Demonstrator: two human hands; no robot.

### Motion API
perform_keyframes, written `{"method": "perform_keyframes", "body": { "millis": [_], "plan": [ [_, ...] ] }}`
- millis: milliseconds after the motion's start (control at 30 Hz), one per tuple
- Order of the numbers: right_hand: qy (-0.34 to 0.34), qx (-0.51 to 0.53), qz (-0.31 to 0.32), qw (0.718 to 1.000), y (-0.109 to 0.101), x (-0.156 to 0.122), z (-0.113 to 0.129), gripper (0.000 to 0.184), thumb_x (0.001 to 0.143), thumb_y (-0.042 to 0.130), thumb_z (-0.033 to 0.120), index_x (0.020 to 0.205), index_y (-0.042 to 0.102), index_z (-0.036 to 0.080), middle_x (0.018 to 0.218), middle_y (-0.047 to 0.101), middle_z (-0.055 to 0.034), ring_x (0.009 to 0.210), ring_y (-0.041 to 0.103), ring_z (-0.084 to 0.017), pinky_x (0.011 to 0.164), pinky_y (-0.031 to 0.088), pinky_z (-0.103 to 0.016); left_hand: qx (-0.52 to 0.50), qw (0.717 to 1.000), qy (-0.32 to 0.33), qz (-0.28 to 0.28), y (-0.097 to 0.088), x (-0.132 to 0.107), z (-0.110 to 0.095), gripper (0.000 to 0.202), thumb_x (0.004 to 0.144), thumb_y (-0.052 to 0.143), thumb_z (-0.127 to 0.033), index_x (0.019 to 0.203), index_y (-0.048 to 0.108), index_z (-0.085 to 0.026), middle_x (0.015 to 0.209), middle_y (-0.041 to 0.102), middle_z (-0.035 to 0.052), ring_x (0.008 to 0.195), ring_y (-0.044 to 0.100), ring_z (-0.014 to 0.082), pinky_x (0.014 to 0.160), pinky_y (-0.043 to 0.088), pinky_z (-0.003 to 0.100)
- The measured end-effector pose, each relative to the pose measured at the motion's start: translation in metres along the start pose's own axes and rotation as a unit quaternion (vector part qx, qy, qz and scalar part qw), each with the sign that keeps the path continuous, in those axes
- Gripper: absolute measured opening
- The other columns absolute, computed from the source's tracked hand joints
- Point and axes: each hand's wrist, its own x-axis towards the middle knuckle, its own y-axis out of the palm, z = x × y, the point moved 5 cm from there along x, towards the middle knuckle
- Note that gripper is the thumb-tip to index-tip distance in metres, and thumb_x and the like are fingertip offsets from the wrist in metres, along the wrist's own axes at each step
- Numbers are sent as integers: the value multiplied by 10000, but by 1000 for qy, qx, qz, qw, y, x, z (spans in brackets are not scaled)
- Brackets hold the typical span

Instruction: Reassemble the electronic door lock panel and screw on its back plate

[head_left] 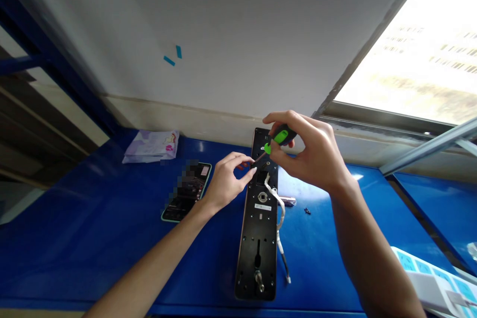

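A long black door-lock panel (257, 228) lies lengthwise on the blue table, its inner side up, showing screw holes, a keyhole-shaped slot and a metal post near the close end. My right hand (309, 151) grips a green-and-black screwdriver (282, 135), tilted, its shaft pointing down and left to the panel's left edge. My left hand (233, 176) is closed in a pinch beside the screwdriver's tip, over the panel's left edge. Whatever sits between thumb and forefinger is too small to make out. A white-wrapped cable (280, 211) runs out of the panel along its right side.
A phone (186, 191) lies left of the panel, with a purple-white packet (152, 146) behind it. Small dark screws (307, 211) and a shiny cylindrical piece (287, 201) lie to the right. A white power strip (434, 278) occupies the near right corner. A wall (223, 69) rises behind.
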Motion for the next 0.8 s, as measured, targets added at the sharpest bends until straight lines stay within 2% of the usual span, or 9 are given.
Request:
{"method": "perform_keyframes", "body": {
  "millis": [167,367,467,567,667,733,800],
  "plan": [
    [-2,6,-20,1000,-5,-1,2,358,812,607,85,1145,706,170,900,733,-19,721,638,-122,698,538,-254,-4,1000,-13,5,0,-1,1,140,903,744,-223,1041,728,-203,1004,730,35,862,720,188,845,600,324],
    [1,9,1,1000,2,0,-1,352,823,592,92,1148,699,174,888,716,-19,727,631,-132,700,521,-270,-43,998,-54,6,4,-2,8,241,886,777,-295,1102,706,-214,984,732,29,858,723,193,832,609,328],
    [0,22,31,999,3,1,-1,420,787,607,80,1188,677,185,921,717,-14,755,638,-132,709,519,-260,-51,996,-67,7,5,-3,11,254,881,771,-309,1107,705,-215,994,733,38,870,725,198,847,611,339],
    [2,41,68,997,4,3,0,445,761,631,82,1189,661,198,932,720,-9,774,646,-136,709,512,-256,-110,987,-117,15,10,-5,20,429,869,770,-344,1258,651,-207,1053,742,61,886,743,207,824,628,340],
    [6,5,55,998,3,6,-1,271,842,664,163,1109,673,211,890,715,-1,725,620,-126,683,492,-258,-182,968,-169,29,19,-9,28,546,871,760,-391,1356,592,-206,1078,753,78,916,767,224,816,644,342],
    [-3,-10,43,999,3,7,-2,163,920,655,219,1081,677,210,866,708,5,676,587,-104,652,471,-242,-209,961,-177,36,22,-10,29,542,883,749,-403,1364,587,-214,1068,755,75,925,775,228,830,649,343],
    [-15,2,46,999,5,7,-1,161,959,617,199,1109,674,204,852,703,14,641,563,-83,635,460,-220,-217,961,-169,40,23,-10,27,510,897,739,-398,1355,595,-224,1061,756,66,922,777,223,831,651,335]
  ]
}}
